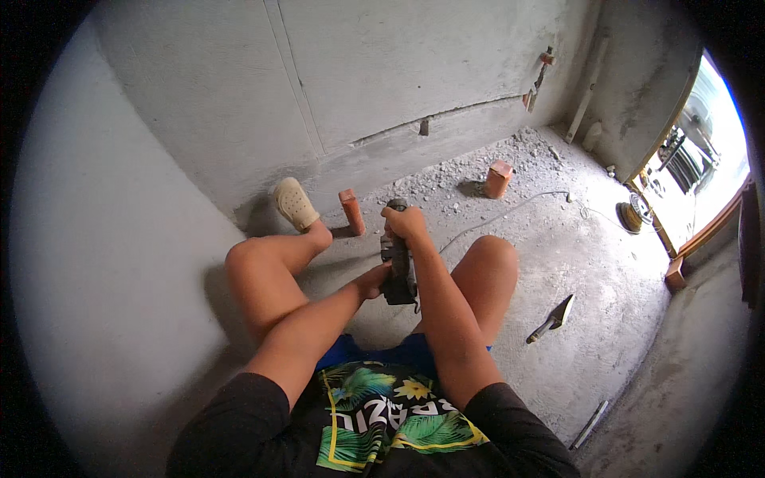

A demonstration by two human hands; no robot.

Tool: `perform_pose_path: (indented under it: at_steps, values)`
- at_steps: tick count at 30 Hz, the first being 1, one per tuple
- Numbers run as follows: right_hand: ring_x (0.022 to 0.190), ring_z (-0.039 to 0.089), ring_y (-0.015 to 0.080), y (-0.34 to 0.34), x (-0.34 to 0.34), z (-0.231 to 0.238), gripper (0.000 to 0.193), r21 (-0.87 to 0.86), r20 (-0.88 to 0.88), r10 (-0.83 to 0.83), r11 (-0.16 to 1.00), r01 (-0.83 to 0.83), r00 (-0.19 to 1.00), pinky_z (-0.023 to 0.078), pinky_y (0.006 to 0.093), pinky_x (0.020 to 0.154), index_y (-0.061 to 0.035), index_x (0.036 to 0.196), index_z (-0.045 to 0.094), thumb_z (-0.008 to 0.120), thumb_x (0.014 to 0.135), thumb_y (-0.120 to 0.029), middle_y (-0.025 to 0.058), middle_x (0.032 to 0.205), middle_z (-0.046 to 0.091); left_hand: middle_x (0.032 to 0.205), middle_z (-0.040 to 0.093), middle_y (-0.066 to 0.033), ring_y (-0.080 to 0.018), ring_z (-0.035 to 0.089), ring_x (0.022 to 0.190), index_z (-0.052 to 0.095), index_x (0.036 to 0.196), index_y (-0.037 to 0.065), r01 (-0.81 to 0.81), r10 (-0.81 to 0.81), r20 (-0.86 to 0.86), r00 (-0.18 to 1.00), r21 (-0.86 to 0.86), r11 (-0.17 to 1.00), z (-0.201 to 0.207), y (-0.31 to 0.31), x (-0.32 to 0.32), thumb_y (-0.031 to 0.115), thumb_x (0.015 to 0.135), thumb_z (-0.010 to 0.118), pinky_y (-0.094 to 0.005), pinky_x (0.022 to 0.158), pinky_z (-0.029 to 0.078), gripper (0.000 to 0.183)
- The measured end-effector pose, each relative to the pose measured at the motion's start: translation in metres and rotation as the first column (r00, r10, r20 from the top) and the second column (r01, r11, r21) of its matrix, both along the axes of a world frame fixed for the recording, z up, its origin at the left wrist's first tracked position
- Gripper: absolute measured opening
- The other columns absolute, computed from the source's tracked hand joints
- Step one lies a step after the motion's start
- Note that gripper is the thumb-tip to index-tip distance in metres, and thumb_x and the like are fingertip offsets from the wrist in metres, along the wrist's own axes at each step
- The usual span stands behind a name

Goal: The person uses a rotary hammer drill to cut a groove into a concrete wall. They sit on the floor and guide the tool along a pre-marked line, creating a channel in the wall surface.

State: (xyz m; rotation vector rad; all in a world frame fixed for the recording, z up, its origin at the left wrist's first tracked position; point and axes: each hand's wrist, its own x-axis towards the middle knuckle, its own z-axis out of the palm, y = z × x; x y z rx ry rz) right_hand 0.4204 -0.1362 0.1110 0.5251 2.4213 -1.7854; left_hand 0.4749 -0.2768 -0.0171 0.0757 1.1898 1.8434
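Both of my hands are on a dark, bulky hand-held power tool (398, 275), held upright between my bent knees. My right hand (406, 221) is closed around its upper part, near the rounded far end. Lower down, my left hand (373, 280) grips its left side, its fingers partly hidden by the tool. The tool's exact kind is hard to make out. Just beyond it, a narrow orange brick piece (351, 211) stands on end on the floor. Farther right stands a second orange brick block (498, 179).
Rubble (454, 179) lies along the far wall, which has a long cut groove (425, 127). A pale cable (510, 210) runs over the floor. To the right lie a trowel (552, 320), a round reel (633, 213) and a thin strip (590, 424). Beyond is a bright doorway (701, 159).
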Motion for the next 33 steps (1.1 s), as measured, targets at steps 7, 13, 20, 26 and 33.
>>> perform_pose_path:
  at_steps: [7,13,20,26,33]
  values:
    - [0.053,0.063,0.0216,0.006,-0.007,0.004,0.029,-0.108,0.010,-0.060,0.992,0.061,0.998,0.051,0.0357,0.050,0.0050,0.074,0.068,0.073,0.078,-0.023,0.0123,0.066,0.066,0.117,0.066,0.0006,-0.0157,0.063,0.103,0.060,0.127,0.016,0.058,-0.058,-0.036,0.998,0.003,0.998,-0.011,0.004,-0.019,0.048,0.101,0.051,-0.0346,0.092,0.049,0.042]
    - [0.056,0.064,0.0215,0.002,-0.041,-0.003,0.030,-0.233,0.056,-0.174,0.955,0.182,0.983,0.052,0.0352,0.053,0.0057,0.078,0.069,0.072,0.079,-0.024,0.0128,0.072,0.069,0.118,0.066,-0.0012,-0.0164,0.064,0.106,0.060,0.128,0.015,0.211,-0.216,-0.112,0.970,-0.054,0.976,0.012,-0.018,-0.061,0.054,0.100,0.050,-0.0343,0.095,0.049,0.049]
    - [0.063,0.067,0.0221,-0.030,-0.120,-0.017,0.032,-0.261,0.079,-0.220,0.937,0.233,0.972,0.053,0.0362,0.058,0.0061,0.076,0.072,0.072,0.078,-0.026,0.0152,0.073,0.071,0.118,0.067,-0.0061,-0.0174,0.066,0.106,0.056,0.131,0.009,0.067,-0.074,0.064,0.995,0.117,0.991,-0.002,-0.041,-0.135,0.053,0.097,0.059,-0.0345,0.093,0.053,0.056]
    - [0.063,0.066,0.0221,-0.074,-0.182,-0.039,0.027,-0.048,0.157,-0.048,0.997,0.056,0.986,0.053,0.0360,0.060,0.0023,0.078,0.073,0.073,0.080,-0.025,0.0125,0.073,0.070,0.115,0.068,-0.0070,-0.0188,0.068,0.100,0.056,0.129,0.006,-0.180,0.089,0.296,0.951,0.298,0.937,-0.036,-0.073,-0.167,0.045,0.091,0.072,-0.0364,0.090,0.056,0.057]
    - [0.060,0.063,0.0191,0.000,-0.218,0.000,0.029,-0.321,0.296,-0.115,0.923,0.212,0.948,0.053,0.0333,0.055,-0.0016,0.094,0.067,0.079,0.085,-0.026,0.0087,0.075,0.067,0.105,0.070,-0.0046,-0.0170,0.070,0.091,0.064,0.120,0.004,-0.231,0.204,0.245,0.948,0.087,0.969,0.016,-0.019,-0.204,0.033,0.081,0.083,-0.0336,0.083,0.057,0.052]
